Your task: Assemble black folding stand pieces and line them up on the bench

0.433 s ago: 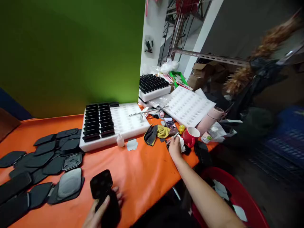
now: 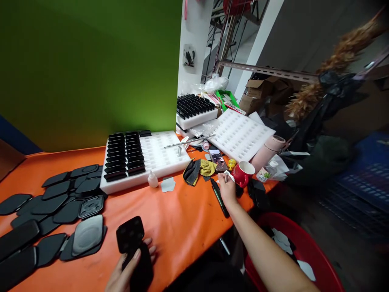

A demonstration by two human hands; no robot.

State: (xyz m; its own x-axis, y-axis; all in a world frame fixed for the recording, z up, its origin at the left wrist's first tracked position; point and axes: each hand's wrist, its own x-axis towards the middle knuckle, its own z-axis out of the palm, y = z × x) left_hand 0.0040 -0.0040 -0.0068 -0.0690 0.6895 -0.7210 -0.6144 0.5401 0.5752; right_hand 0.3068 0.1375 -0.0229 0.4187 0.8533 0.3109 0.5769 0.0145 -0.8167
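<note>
My left hand (image 2: 127,265) grips a black hinged folding pad (image 2: 130,235), its square top panel tilted up and its lower panel resting across the fingers. Farther off at the right, my right hand (image 2: 227,190) is closed around a slim silver metal rod (image 2: 226,177), whose end pokes out above the fingers. White tissue (image 2: 230,175) lies just behind that hand. Beside its wrist lies a long dark green pen-like tool (image 2: 219,198). A red mug (image 2: 243,173) stands close to the right hand's knuckles.
Black folding pads (image 2: 60,202) are heaped at the left. A white foam tray (image 2: 164,158) holds rows of black pieces. Near it are a small dropper bottle (image 2: 152,179), a yellow-grey glove (image 2: 199,171) and a phone (image 2: 217,159). A red tub (image 2: 291,227) stands below the table's right edge.
My right hand has turned, swinging the silver rod from lying slantwise to pointing towards me. The dark green tool beside it now shows fully. My left hand keeps the folding pad almost where it was.
</note>
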